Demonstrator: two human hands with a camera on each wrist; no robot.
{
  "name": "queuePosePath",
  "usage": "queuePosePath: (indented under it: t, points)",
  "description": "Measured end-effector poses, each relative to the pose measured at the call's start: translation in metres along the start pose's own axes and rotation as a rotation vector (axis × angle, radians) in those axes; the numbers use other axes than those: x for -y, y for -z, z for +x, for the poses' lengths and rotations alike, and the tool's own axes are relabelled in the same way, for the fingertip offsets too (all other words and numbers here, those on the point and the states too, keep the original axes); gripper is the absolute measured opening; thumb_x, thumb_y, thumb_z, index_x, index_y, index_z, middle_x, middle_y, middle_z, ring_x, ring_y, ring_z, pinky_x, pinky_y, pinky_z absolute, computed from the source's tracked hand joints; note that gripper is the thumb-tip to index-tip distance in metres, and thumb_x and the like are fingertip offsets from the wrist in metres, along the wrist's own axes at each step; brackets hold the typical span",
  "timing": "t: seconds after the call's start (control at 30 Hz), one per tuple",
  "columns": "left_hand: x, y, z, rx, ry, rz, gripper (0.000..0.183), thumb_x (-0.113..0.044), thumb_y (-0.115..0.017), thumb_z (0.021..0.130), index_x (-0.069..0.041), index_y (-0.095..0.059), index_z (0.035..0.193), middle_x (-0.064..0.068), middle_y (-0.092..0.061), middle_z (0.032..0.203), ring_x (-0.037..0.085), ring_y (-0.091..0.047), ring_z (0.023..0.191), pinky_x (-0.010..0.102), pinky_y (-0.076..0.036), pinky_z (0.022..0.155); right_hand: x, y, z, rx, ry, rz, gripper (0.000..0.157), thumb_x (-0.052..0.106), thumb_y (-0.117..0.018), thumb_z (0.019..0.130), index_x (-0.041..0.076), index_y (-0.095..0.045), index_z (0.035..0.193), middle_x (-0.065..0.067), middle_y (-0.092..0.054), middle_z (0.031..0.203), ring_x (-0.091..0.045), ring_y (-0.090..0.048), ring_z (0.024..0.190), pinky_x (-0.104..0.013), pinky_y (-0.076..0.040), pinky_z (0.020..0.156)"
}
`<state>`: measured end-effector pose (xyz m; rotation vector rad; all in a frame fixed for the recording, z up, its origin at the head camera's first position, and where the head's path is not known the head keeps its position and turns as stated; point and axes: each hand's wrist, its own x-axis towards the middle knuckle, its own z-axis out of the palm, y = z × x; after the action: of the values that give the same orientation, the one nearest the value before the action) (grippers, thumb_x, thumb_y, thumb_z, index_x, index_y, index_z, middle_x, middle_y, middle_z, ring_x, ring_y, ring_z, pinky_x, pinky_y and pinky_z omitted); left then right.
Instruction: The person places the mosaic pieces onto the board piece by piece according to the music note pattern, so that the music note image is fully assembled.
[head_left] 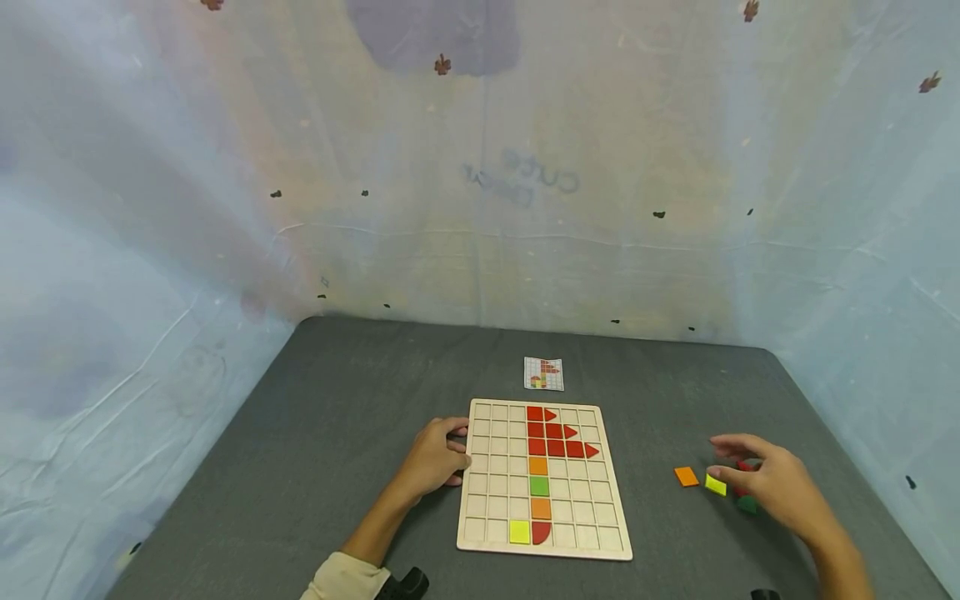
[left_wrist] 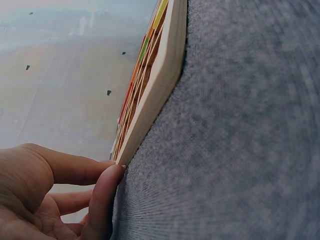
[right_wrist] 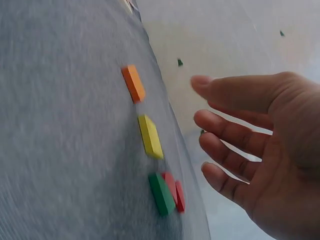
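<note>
My left hand is at the left edge of a wooden grid board lying on the table. In the left wrist view its thumb and index finger pinch the rim of that board. Red squares and triangles, orange, green and yellow squares, and a red quarter-circle sit in the grid. My right hand hovers over loose pieces at the right, fingers spread and relaxed, holding nothing. Near it lie an orange square, a yellow square, a green piece and red pieces.
Behind the board lies a small printed card showing a coloured grid pattern. A dark grey cloth covers the table. Pale sheeting hangs around its back and sides.
</note>
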<state>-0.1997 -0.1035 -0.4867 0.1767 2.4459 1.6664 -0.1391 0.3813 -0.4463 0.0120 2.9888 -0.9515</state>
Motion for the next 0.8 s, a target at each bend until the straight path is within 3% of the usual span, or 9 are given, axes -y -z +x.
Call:
queuePosePath:
  t: [0.17,0.43,0.8]
  points:
    - [0.002,0.0,0.002,-0.005,0.004,0.012,0.061,0.003,-0.073,0.086,0.002,-0.059,0.146,0.016,-0.057,0.13,0.024,-0.063,0.102,0.033,-0.063,0.058,-0.01,0.005,0.004,0.069,-0.047,-0.013,0.058,0.037,-0.082,0.093,0.001,-0.067,0.136,-0.022,-0.071,0.13,-0.041,-0.067,0.113,-0.045,-0.06,0.077]
    - [0.001,0.001,0.002,-0.006,0.005,0.011,0.061,0.002,-0.074,0.087,0.002,-0.059,0.146,0.016,-0.057,0.131,0.025,-0.064,0.105,0.031,-0.063,0.057,-0.018,0.006,0.008,0.154,-0.072,-0.023,0.05,0.022,-0.084,0.09,-0.001,-0.069,0.132,-0.014,-0.073,0.119,-0.022,-0.061,0.1,-0.031,-0.053,0.071]
    - [0.001,0.0,0.0,-0.007,0.001,0.009,0.061,0.003,-0.074,0.086,0.002,-0.06,0.145,0.017,-0.057,0.13,0.024,-0.064,0.103,0.032,-0.063,0.057,-0.021,0.003,0.008,0.193,-0.089,-0.024,0.043,0.021,-0.084,0.09,0.002,-0.072,0.126,-0.005,-0.073,0.112,-0.017,-0.061,0.092,-0.03,-0.051,0.068]
